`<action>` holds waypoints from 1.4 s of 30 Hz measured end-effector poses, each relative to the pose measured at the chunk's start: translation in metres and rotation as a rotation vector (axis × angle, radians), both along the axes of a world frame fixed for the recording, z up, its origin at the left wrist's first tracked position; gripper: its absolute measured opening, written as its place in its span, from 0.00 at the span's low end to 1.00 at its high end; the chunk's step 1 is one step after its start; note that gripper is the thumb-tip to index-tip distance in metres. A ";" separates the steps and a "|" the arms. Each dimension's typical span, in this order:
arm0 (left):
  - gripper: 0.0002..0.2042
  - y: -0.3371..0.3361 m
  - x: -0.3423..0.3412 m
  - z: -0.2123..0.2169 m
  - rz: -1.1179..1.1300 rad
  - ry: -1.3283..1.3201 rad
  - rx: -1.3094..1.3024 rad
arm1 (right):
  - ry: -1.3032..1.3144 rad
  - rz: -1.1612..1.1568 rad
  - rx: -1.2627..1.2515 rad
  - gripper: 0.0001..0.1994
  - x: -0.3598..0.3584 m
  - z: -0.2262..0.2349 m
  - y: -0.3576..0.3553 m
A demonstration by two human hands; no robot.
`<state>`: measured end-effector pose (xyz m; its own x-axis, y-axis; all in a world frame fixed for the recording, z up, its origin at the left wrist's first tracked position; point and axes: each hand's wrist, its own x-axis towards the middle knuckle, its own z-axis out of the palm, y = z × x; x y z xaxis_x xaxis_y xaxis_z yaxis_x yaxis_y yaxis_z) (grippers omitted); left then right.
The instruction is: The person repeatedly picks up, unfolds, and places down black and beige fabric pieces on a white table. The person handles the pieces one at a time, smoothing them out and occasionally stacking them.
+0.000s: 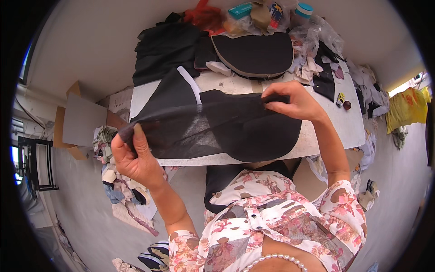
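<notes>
Between my two hands stretches a sheer black fabric piece, raised over the near half of the white table. My left hand pinches its left corner between thumb and fingers, just past the table's left edge. At the right, my right hand grips the fabric's other end. A rounded, more opaque black area hangs or lies below the right end; whether it is part of the same piece I cannot tell. Behind lies another black cloth beside a narrow white strip, partly covered by the sheer fabric.
A half-round black stack with a pale edge lies at the back, beside folded black cloth. Plastic bags, a teal box and a teal-lidded jar crowd behind. Cardboard and fabric scraps flank the left side; a yellow sack is far right.
</notes>
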<state>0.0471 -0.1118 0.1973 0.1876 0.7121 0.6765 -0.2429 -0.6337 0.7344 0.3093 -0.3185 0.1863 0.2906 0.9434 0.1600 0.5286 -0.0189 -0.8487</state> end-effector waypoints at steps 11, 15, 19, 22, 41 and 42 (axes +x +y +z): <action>0.08 0.005 -0.004 -0.017 -0.176 -0.112 -0.184 | 0.609 -0.109 0.411 0.11 0.006 0.000 -0.044; 0.12 -0.018 -0.027 -0.011 -0.493 0.023 -0.410 | 0.668 -0.156 0.466 0.11 -0.009 0.005 -0.077; 0.08 -0.017 -0.035 -0.028 -0.584 0.054 -0.288 | 0.572 -0.314 0.537 0.20 -0.014 0.000 -0.113; 0.05 -0.027 -0.027 -0.028 -0.664 0.011 -0.403 | 0.542 -0.361 0.551 0.18 -0.017 -0.003 -0.124; 0.08 0.013 0.095 -0.135 -0.278 0.405 -0.454 | 0.421 -0.614 0.232 0.12 0.032 -0.089 -0.070; 0.09 0.014 0.098 -0.135 -0.238 0.453 -0.420 | 0.410 -0.629 0.235 0.13 0.033 -0.090 -0.067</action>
<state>0.1447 -0.0980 0.0619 0.5737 0.8018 0.1675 0.0502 -0.2385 0.9698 0.3419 -0.3852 0.0964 0.8378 0.5369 0.0992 0.1218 -0.0067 -0.9925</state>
